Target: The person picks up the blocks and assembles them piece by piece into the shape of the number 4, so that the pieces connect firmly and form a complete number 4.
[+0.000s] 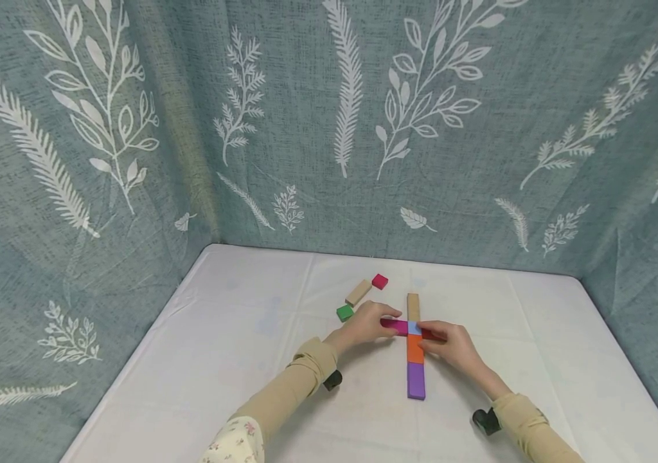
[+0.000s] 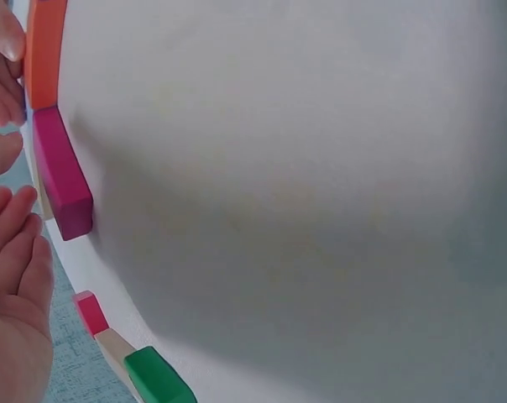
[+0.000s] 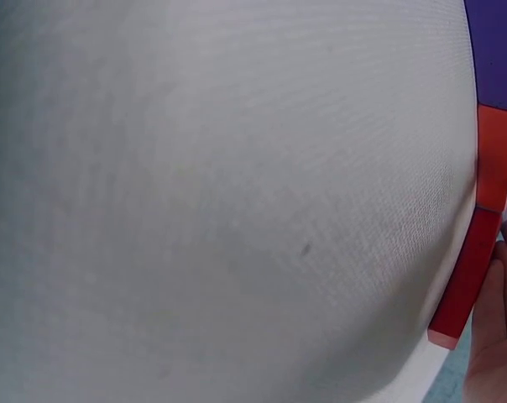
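Observation:
A cross of blocks has a light blue square (image 1: 414,328) at its middle, a wooden block (image 1: 413,307) above it, and orange (image 1: 415,348) and purple (image 1: 416,381) blocks below. The left hand (image 1: 368,321) is beside the magenta block (image 1: 397,327) on the cross's left, thumb and fingers apart; the left wrist view shows this hand (image 2: 14,294) with extended fingers beside that block (image 2: 65,176). The right hand (image 1: 453,346) hovers around the red block (image 1: 434,335) on the right, fingertips close to the blue and orange blocks. Whether they touch is unclear.
Behind the left hand lie a green block (image 1: 344,313), a wooden block (image 1: 358,292) and a pinkish-red block (image 1: 380,281). The white-covered table (image 1: 236,289) is bordered by a patterned teal curtain (image 1: 306,193).

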`<state>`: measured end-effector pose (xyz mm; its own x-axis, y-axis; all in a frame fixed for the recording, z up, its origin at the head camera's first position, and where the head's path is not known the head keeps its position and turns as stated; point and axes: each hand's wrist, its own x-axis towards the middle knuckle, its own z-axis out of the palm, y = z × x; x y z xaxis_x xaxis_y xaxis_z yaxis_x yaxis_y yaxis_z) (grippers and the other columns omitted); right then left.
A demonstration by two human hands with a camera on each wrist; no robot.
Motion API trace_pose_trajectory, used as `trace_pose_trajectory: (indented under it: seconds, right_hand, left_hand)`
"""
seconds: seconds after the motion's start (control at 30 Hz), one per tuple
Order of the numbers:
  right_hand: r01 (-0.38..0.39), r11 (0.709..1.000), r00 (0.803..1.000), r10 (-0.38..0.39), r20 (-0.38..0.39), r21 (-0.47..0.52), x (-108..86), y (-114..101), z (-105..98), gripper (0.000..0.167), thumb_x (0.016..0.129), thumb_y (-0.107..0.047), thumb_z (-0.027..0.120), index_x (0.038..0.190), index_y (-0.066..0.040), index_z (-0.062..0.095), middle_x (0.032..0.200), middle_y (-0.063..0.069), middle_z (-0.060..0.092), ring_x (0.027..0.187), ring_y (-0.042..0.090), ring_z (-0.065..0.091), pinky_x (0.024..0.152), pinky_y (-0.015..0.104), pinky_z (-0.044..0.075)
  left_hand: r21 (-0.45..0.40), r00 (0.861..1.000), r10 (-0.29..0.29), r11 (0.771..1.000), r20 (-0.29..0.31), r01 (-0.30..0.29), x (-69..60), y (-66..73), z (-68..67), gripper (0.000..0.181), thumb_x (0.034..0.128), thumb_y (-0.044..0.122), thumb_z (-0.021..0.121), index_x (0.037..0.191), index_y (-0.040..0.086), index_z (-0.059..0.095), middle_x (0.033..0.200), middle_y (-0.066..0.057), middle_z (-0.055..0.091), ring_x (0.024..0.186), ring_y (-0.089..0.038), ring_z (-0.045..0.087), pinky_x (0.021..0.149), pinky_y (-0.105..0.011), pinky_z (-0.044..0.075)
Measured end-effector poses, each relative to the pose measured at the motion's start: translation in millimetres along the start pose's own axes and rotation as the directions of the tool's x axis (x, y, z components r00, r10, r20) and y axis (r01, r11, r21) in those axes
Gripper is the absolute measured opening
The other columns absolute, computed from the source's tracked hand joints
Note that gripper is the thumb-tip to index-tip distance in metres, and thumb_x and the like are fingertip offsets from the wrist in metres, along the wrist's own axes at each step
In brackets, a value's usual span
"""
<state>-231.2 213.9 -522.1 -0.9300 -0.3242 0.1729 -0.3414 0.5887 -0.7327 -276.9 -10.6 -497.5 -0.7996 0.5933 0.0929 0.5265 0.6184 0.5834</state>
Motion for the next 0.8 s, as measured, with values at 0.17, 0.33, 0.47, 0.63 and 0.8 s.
trace_pose_trajectory:
  seconds: [0.17,0.33,0.47,0.63,0.8]
  right_hand:
    - [-0.017,1.0,1.0,0.017,0.004,0.005,-0.4,-1,0,0.04,0.08,-0.011,0.074,0.118,-0.002,0.065,0.117,0.016,0.067,0.11,0.033,0.063,0.091,0.042,0.052]
    - [-0.021,1.0,1.0,0.021,0.0,0.01,-0.9,-3,0,0.04,0.08,-0.01,0.075,0.118,-0.001,0.065,0.117,0.016,0.067,0.109,0.033,0.063,0.09,0.042,0.052]
    - [-0.02,1.0,1.0,0.02,0.001,0.008,-1.1,-4,1,0.04,0.08,-0.01,0.075,0.118,-0.001,0.065,0.117,0.016,0.067,0.11,0.033,0.062,0.091,0.042,0.052]
    - [-0.023,1.0,1.0,0.023,-0.002,0.007,-1.8,-3,1,0.04,0.08,-0.01,0.075,0.118,-0.002,0.066,0.117,0.015,0.067,0.11,0.032,0.062,0.091,0.041,0.052]
    - [-0.019,1.0,1.0,0.019,-0.005,-0.002,-1.9,-3,1,0.04,0.08,-0.01,0.075,0.118,-0.002,0.065,0.117,0.015,0.067,0.11,0.032,0.063,0.091,0.042,0.052]
  left_hand:
    - [-0.153,0.999,-0.034,0.988,-0.022,0.03,-2.5,-0.1,-1.3,0.038,0.084,0.014,0.072,0.12,0.003,0.065,0.119,-0.007,0.068,0.114,-0.021,0.062,0.098,-0.032,0.05]
    - [-0.276,0.996,-0.081,0.959,-0.031,0.069,-6.7,-1.5,-11.4,0.04,0.0864,0.015,0.069,0.123,0.001,0.062,0.123,-0.01,0.065,0.121,-0.025,0.057,0.103,-0.039,0.046]
    - [-0.319,0.993,-0.092,0.946,-0.072,0.064,-12.7,-8.7,-20.9,0.041,0.085,0.012,0.07,0.123,-0.003,0.061,0.124,-0.014,0.064,0.121,-0.028,0.057,0.104,-0.04,0.045]
    - [-0.324,0.988,-0.077,0.945,-0.134,0.03,-20.4,-21.2,-29.2,0.042,0.0835,0.009,0.071,0.121,-0.005,0.061,0.124,-0.015,0.064,0.121,-0.027,0.057,0.103,-0.038,0.045]
    - [-0.306,0.986,-0.09,0.951,-0.142,0.043,-27.6,-29.0,-40.1,0.043,0.0845,0.013,0.071,0.123,-0.003,0.06,0.125,-0.015,0.063,0.12,-0.03,0.057,0.1,-0.041,0.047]
